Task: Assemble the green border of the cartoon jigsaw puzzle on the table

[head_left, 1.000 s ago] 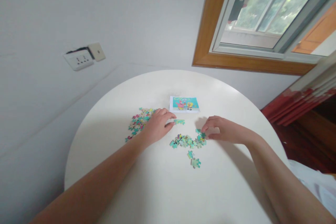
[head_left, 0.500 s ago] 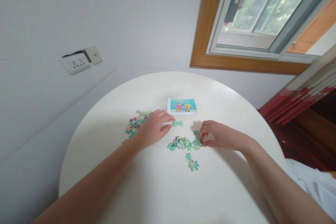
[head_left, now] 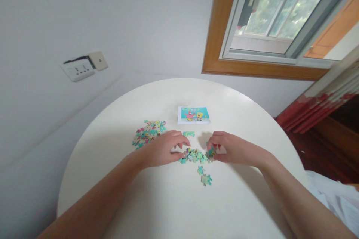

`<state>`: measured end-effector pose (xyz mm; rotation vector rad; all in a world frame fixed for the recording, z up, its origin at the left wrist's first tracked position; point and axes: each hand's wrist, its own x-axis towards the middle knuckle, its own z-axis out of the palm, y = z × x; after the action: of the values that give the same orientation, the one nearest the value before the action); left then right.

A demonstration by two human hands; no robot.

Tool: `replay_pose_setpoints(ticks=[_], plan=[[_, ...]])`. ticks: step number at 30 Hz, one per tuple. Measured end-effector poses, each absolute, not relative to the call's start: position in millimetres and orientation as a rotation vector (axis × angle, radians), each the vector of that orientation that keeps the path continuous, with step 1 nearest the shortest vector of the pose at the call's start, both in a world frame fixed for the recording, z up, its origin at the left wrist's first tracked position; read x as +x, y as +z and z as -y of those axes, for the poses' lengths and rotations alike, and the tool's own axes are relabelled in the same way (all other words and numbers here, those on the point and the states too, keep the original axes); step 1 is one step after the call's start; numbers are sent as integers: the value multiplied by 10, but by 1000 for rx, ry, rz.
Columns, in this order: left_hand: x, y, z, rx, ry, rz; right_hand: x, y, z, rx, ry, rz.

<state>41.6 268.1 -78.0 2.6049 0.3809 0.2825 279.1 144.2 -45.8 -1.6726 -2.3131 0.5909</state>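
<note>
My left hand point(head_left: 170, 148) is at the left end of a small heap of jigsaw pieces point(head_left: 197, 155), thumb and fingers apart. At the heap's right end is my right hand point(head_left: 227, 147), its fingers curved but parted, touching or just over the pieces there. A few joined jigsaw pieces point(head_left: 189, 133) lie flat behind the heap. Nearer to me rest loose pieces point(head_left: 206, 180). A bigger pile of jigsaw pieces point(head_left: 147, 133) lies behind my left hand, which partly covers it. The picture card point(head_left: 194, 115) with cartoon figures stands beyond.
Everything lies on a round white table point(head_left: 179, 209). Its far edge meets a white wall with a socket point(head_left: 80, 70). A wood-framed window point(head_left: 266, 68) is at upper right, a red and white curtain point(head_left: 301, 114) at far right, and white cloth or paper point(head_left: 333, 194) beside the table.
My left hand has moved off the joined pieces, toward me, to the small heap, and its fingers have parted. My right hand has shifted slightly left over the heap's right end.
</note>
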Motion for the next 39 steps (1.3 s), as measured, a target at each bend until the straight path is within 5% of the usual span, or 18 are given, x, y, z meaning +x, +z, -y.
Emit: replay_pose_setpoints(ticks=[39], plan=[[510,-757,-2555,2546,317,-270,2772,-548,-1500,-1679,452,2351]])
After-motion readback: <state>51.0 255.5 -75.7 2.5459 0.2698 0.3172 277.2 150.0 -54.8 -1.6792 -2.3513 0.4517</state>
